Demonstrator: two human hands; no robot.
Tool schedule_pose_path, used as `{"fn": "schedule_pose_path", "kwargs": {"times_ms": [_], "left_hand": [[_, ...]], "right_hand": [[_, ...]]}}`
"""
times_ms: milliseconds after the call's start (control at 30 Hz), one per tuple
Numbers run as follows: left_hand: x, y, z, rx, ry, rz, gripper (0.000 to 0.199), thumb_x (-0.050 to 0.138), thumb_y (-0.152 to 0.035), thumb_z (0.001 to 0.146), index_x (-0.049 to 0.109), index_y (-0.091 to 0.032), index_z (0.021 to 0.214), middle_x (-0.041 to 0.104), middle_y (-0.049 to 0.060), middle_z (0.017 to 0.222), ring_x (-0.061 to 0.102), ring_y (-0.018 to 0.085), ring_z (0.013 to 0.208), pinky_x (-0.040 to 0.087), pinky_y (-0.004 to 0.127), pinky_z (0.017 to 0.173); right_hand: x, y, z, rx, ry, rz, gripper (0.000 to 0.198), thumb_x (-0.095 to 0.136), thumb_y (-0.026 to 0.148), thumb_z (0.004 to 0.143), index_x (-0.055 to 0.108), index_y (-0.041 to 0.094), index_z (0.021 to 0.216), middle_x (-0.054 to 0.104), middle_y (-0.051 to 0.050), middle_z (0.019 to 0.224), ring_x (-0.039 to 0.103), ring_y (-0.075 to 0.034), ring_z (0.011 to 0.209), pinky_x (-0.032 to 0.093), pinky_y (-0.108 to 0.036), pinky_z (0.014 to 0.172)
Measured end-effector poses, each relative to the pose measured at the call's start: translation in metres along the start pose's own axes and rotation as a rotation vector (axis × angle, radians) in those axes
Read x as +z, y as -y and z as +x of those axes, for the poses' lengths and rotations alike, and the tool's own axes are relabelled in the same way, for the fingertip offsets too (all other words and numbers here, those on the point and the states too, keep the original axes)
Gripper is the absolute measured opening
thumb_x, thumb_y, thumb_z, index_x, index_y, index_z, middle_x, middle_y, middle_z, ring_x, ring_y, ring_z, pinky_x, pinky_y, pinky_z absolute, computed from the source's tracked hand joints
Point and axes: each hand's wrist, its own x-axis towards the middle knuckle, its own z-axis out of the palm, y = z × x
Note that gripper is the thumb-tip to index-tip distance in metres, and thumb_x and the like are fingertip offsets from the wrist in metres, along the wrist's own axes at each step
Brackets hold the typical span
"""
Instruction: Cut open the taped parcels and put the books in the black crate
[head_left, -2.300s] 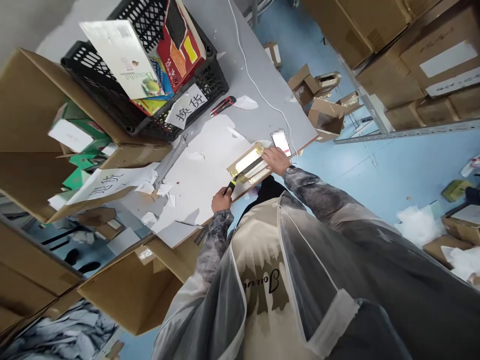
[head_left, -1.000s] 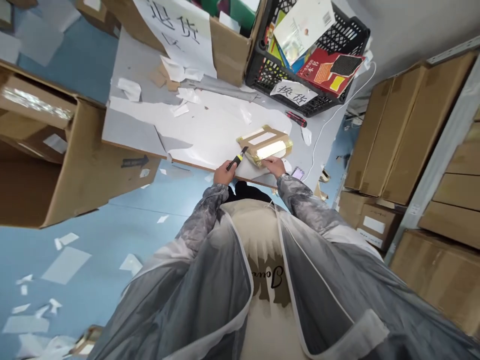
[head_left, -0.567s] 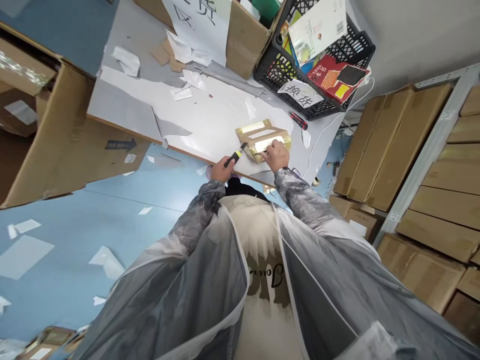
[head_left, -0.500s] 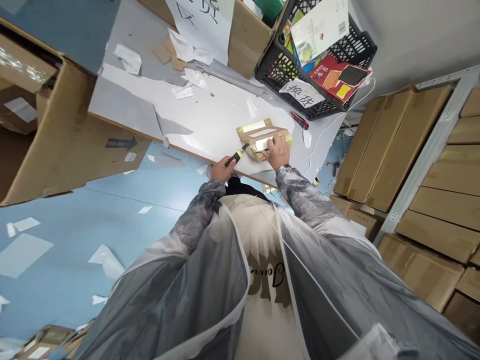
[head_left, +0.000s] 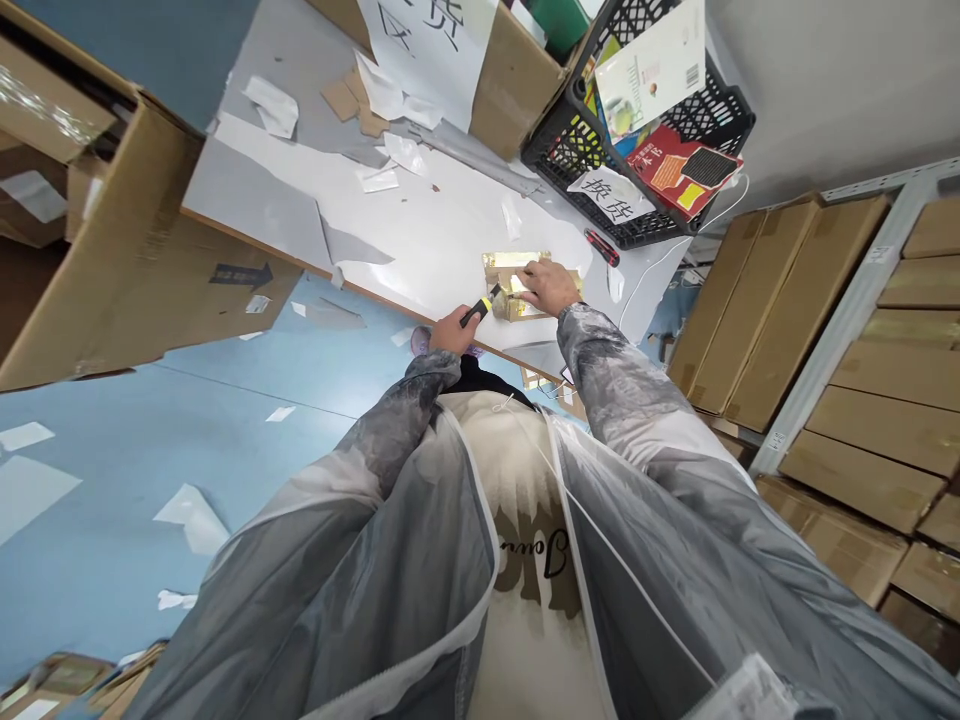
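Note:
My left hand (head_left: pixel 450 332) is closed round the handle of a black and yellow utility knife (head_left: pixel 475 311). The knife's tip points at the near left corner of a small cardboard box (head_left: pixel 523 311), and I cannot tell whether the blade touches it. Shiny yellowish tape runs along the box's edges. My right hand (head_left: pixel 553 287) grips the box from its right side, fingers bent over the top and covering part of it. The box rests on the white tabletop (head_left: pixel 427 245) close to its front edge.
A red and black utility knife (head_left: pixel 602 247) lies right of the box. Behind it stands a black plastic crate (head_left: pixel 637 232) holding books. Paper scraps (head_left: pixel 271 106) litter the table. A large open carton (head_left: pixel 161 250) is at left; shelved cartons (head_left: pixel 885 400) stand at right.
My right hand has shifted from the box's right end across its top, and the box has turned slightly. The knife in my left hand has moved slightly right with the view.

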Motion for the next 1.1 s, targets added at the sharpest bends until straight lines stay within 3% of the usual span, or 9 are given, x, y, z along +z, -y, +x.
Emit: {"fn": "schedule_pose_path", "kwargs": {"times_ms": [167, 400, 467, 633, 733, 900, 1100], "left_hand": [[-0.001, 0.002, 0.001, 0.046, -0.001, 0.107, 0.039, 0.057, -0.05, 0.122, 0.082, -0.022, 0.134, 0.085, 0.013, 0.111, 0.077, 0.037, 0.105, 0.052, 0.038, 0.086], [0.0, 0.006, -0.003, 0.077, -0.005, 0.281, 0.048, 0.052, -0.057, 0.124, 0.076, -0.022, 0.146, 0.085, 0.016, 0.105, 0.08, 0.04, 0.102, 0.051, 0.039, 0.088], [0.003, 0.005, -0.009, 0.084, 0.02, 0.352, 0.052, 0.049, -0.058, 0.124, 0.074, -0.021, 0.151, 0.086, 0.019, 0.107, 0.081, 0.041, 0.103, 0.052, 0.04, 0.09], [0.011, -0.001, -0.036, 0.153, 0.16, 0.496, 0.053, 0.048, -0.057, 0.123, 0.076, -0.02, 0.149, 0.088, 0.026, 0.116, 0.084, 0.045, 0.109, 0.051, 0.047, 0.099], [0.015, -0.005, -0.041, 0.136, 0.171, 0.531, 0.052, 0.045, -0.055, 0.124, 0.075, -0.021, 0.15, 0.088, 0.026, 0.117, 0.084, 0.046, 0.11, 0.051, 0.048, 0.1], [0.016, -0.012, -0.027, 0.095, 0.128, 0.521, 0.054, 0.047, -0.058, 0.124, 0.073, -0.021, 0.153, 0.088, 0.025, 0.118, 0.084, 0.045, 0.112, 0.051, 0.047, 0.099], [0.006, -0.012, -0.024, 0.101, 0.163, 0.512, 0.053, 0.045, -0.056, 0.124, 0.073, -0.021, 0.151, 0.087, 0.024, 0.114, 0.083, 0.044, 0.105, 0.052, 0.045, 0.095]], "right_hand": [[0.007, 0.008, -0.001, 0.038, -0.009, -0.017, 0.08, 0.054, 0.068, 0.126, 0.065, 0.01, 0.179, 0.071, -0.028, 0.157, 0.054, -0.049, 0.144, 0.044, -0.06, 0.125], [0.02, 0.028, -0.011, 0.121, -0.095, 0.059, 0.067, 0.056, 0.055, 0.128, 0.068, 0.011, 0.176, 0.074, -0.027, 0.156, 0.058, -0.047, 0.144, 0.045, -0.06, 0.126], [0.024, 0.03, -0.01, 0.204, -0.137, 0.121, 0.061, 0.054, 0.055, 0.129, 0.077, 0.012, 0.166, 0.078, -0.026, 0.149, 0.063, -0.046, 0.141, 0.047, -0.058, 0.124], [0.03, 0.019, 0.001, 0.604, -0.286, 0.272, 0.063, 0.049, 0.065, 0.131, 0.089, 0.019, 0.119, 0.084, -0.018, 0.11, 0.076, -0.038, 0.12, 0.055, -0.046, 0.11], [0.031, 0.018, 0.007, 0.583, -0.268, 0.298, 0.058, 0.049, 0.057, 0.132, 0.087, 0.019, 0.111, 0.083, -0.018, 0.107, 0.077, -0.037, 0.12, 0.056, -0.045, 0.111], [0.026, 0.028, -0.009, 0.488, -0.39, 0.221, 0.056, 0.036, 0.045, 0.132, 0.084, 0.017, 0.141, 0.078, -0.022, 0.142, 0.068, -0.04, 0.142, 0.053, -0.054, 0.129], [0.025, 0.016, -0.084, 0.43, -0.328, 0.238, 0.069, 0.052, 0.058, 0.123, 0.066, 0.013, 0.174, 0.064, -0.027, 0.171, 0.05, -0.048, 0.168, 0.035, -0.072, 0.147]]}}
